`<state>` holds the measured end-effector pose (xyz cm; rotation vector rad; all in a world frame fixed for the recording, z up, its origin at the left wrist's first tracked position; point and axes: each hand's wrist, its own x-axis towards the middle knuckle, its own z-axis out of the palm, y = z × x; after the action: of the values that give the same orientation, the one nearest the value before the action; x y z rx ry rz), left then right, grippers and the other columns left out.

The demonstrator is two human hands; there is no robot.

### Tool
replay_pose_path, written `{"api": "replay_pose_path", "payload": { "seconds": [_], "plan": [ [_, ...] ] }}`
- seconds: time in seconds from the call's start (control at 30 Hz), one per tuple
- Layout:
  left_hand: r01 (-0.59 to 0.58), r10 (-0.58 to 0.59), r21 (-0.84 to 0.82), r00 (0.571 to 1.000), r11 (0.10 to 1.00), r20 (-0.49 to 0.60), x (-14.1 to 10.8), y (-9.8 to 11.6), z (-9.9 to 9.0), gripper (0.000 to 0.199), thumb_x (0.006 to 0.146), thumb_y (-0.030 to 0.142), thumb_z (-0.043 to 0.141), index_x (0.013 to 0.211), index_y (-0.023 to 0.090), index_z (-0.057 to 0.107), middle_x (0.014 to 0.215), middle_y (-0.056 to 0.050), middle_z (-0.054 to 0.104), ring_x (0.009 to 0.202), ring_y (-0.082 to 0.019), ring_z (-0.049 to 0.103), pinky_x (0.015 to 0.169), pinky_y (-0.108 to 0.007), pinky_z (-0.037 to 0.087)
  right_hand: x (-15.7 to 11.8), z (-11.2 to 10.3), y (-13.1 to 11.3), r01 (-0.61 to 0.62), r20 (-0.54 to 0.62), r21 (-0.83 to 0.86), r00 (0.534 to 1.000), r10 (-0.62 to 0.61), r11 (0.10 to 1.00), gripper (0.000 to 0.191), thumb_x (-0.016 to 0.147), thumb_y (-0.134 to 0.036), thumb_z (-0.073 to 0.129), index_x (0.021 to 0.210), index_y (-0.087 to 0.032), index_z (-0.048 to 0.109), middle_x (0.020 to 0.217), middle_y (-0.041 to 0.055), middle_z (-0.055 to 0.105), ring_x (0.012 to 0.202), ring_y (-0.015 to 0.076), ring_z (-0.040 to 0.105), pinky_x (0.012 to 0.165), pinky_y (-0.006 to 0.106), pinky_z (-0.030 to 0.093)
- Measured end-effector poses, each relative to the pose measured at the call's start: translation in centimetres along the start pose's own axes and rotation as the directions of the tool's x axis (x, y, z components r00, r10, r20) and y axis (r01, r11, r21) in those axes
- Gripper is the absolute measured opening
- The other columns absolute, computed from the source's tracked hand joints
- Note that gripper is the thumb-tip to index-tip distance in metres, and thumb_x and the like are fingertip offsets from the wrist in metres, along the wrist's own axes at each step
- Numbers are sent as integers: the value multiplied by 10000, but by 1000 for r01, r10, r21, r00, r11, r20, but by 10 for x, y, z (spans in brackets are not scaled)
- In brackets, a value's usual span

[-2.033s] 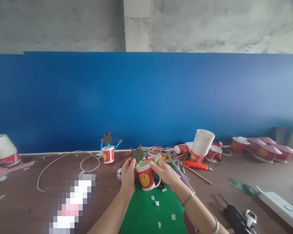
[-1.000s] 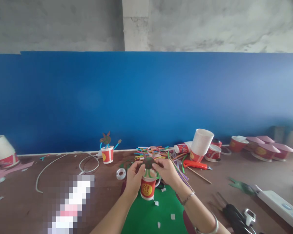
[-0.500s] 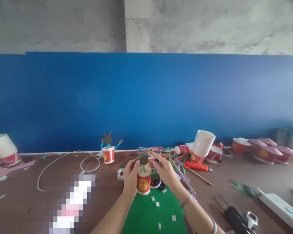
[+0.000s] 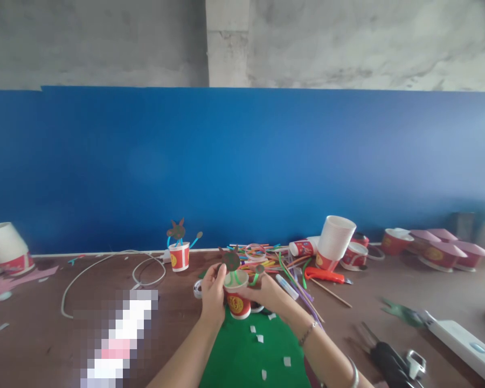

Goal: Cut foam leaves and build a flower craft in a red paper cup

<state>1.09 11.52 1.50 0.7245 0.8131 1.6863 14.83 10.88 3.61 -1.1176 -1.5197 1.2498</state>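
Note:
A small red-and-white paper cup [image 4: 237, 308] is held between my two hands above a green sheet [image 4: 246, 355], its top tilted slightly left. Green strips rise from inside it, bearing a round brown paper head [image 4: 230, 261] with pointed ears. My left hand [image 4: 213, 295] is closed around the cup's left side, its thumb up beside the head. On the opposite side, my right hand [image 4: 267, 293] holds the cup with the thumb against its wall. By those fingers, another green strip ends in a small brown disc [image 4: 260, 269].
A similar cup figure [image 4: 180, 256] with blue strips stands back left, near a white cable [image 4: 101, 262]. Behind my hands lie colourful sticks [image 4: 262, 258]. To the right are stacked cups [image 4: 336, 240], an orange cutter [image 4: 325, 275], a glue gun [image 4: 392, 361] and a white device [image 4: 464, 345].
The cup has tilted, its base moving slightly right. My right hand has come down from beside the head onto the cup's wall, exposing the green strip with the brown disc.

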Motion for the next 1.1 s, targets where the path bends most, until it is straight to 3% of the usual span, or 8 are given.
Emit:
{"api": "replay_pose_path", "payload": {
  "seconds": [0.1, 0.27, 0.4, 0.47, 0.57, 0.77, 0.9, 1.1],
  "plan": [
    [16, -16, 28, 1000, 999, 4, 0, 0, 0, 264, 654, 366, 705, 764, 156, 587, 635, 4, 641, 558, -135, 602, 539, -229, 454, -2, 5, 3, 9, 113, -81, 994, 0, 997, 329, 539, -256, 739, 850, -173, 673, 769, 18, 702, 771, 213, 630, 717, 303, 501],
    [29, -30, 14, 996, 999, 84, -2, 2, 5, 287, 678, 374, 690, 840, 145, 630, 758, -47, 688, 696, -186, 649, 662, -288, 498, -2, 8, 6, -17, 63, -100, 998, 24, 995, 284, 545, -209, 724, 821, -153, 686, 743, 17, 706, 802, 218, 630, 740, 291, 498],
    [8, -6, -16, 990, 1000, 140, -4, 2, 7, 356, 772, 429, 581, 1027, 185, 628, 1045, -78, 665, 1023, -234, 588, 875, -345, 456, -2, 7, -1, -46, 47, 70, 998, 42, 997, 329, 580, -237, 725, 898, -174, 675, 867, 36, 712, 856, 243, 638, 762, 328, 508],
    [-36, 34, 7, 991, 999, 132, -5, 0, 5, 404, 804, 434, 540, 1147, 224, 574, 1230, -64, 569, 1189, -223, 464, 986, -340, 373, -3, 7, -6, -37, 54, 200, 998, 27, 979, 393, 589, -270, 736, 964, -184, 654, 933, 47, 705, 881, 252, 641, 791, 360, 505],
    [-55, 44, 62, 987, 997, 157, -5, -5, 0, 458, 827, 433, 507, 1243, 243, 494, 1377, -48, 421, 1279, -217, 347, 1057, -343, 282, -4, 6, -13, -5, 43, 307, 999, -9, 952, 455, 595, -315, 750, 1012, -174, 632, 966, 65, 699, 910, 259, 639, 831, 391, 493],
    [-6, -25, 86, 936, 996, 351, -12, -6, 2, 653, 738, 394, 633, 1320, 240, 378, 1310, -96, 491, 1208, -268, 437, 994, -404, 362, -2, 0, -19, 14, -30, 301, 1000, -5, 954, 485, 618, -420, 725, 999, -136, 628, 899, 89, 708, 858, 265, 655, 761, 370, 524],
    [-63, -5, 192, 941, 979, 337, -16, -7, 9, 763, 584, 333, 758, 1266, 204, 443, 1260, -116, 529, 1162, -290, 476, 978, -411, 372, 0, 0, -15, -26, -128, 219, 990, 55, 975, 454, 667, -475, 661, 924, -103, 627, 842, 99, 705, 798, 249, 659, 699, 335, 525],
    [-160, 70, 260, 943, 952, 325, -20, -11, 10, 683, 626, 317, 721, 1244, 178, 465, 1251, -130, 526, 1183, -283, 455, 982, -387, 368, 2, 5, -1, -14, -208, 50, 978, 24, 999, 468, 604, -400, 727, 961, -122, 604, 909, 97, 697, 836, 247, 645, 726, 330, 515]
  ]
}}
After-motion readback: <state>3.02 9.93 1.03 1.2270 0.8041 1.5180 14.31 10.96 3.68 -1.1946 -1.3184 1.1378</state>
